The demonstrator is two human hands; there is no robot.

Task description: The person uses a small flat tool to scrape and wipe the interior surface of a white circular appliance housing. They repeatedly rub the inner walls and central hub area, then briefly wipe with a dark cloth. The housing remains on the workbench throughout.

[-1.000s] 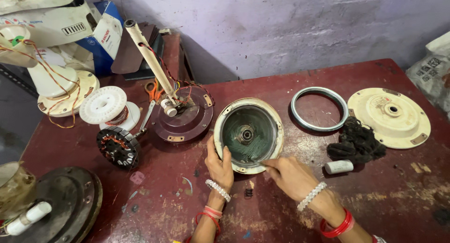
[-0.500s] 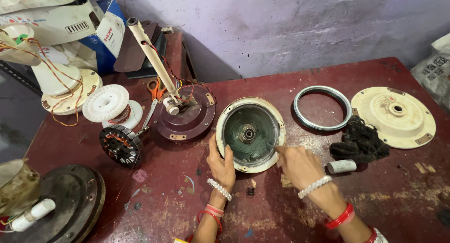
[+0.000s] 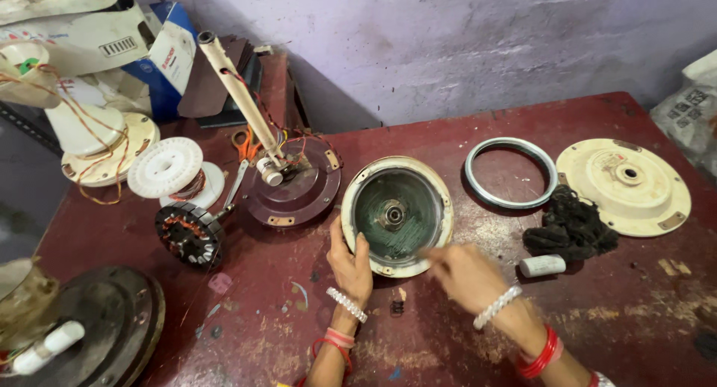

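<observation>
A round cream fan motor housing with a green inside and a centre bearing lies open side up on the dark red table. My left hand rests against its near left rim, fingers laid on the edge. My right hand is at the near right rim, blurred; its fingers are pinched together and whether they hold anything small I cannot tell. Bracelets and red threads circle both wrists.
A metal ring, a cream cover plate, a black cloth wad and a white capacitor lie to the right. Left stand a brown motor base with down rod, a wound stator, a white spool and another dark housing.
My right hand has shifted along the housing's near right rim. The left hand has stayed on the left rim. The view has drifted slightly.
</observation>
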